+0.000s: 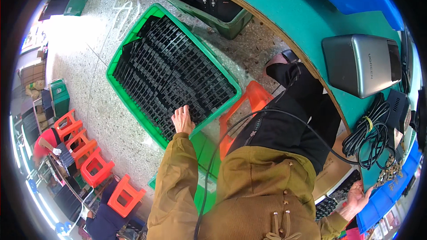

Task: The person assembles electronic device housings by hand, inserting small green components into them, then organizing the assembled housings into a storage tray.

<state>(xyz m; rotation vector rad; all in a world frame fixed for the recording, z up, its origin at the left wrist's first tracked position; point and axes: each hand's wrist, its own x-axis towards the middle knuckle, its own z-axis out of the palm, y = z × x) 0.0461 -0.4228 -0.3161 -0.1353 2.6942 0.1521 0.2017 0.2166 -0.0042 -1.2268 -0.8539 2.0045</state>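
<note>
My left hand (183, 119) reaches into a bright green crate (133, 124), its fingers curled down onto the black slotted plastic parts (171, 69) at the near end. Those parts lie in tight, overlapping rows that fill the crate. The fingertips are partly hidden among the parts. At the lower right, my right hand (354, 199) is by the corner of the green-topped table, beside a blue tray (373, 213). Its thumb and fingers are apart, and I see nothing between them.
An orange stool (249, 100) stands against the crate's right side. A dark green bin (200, 11) holds black parts under the table edge. On the table (307, 22) are a grey box-shaped device (360, 66) and coiled black cable (369, 126). Co-workers and orange stools (96, 167) are at left.
</note>
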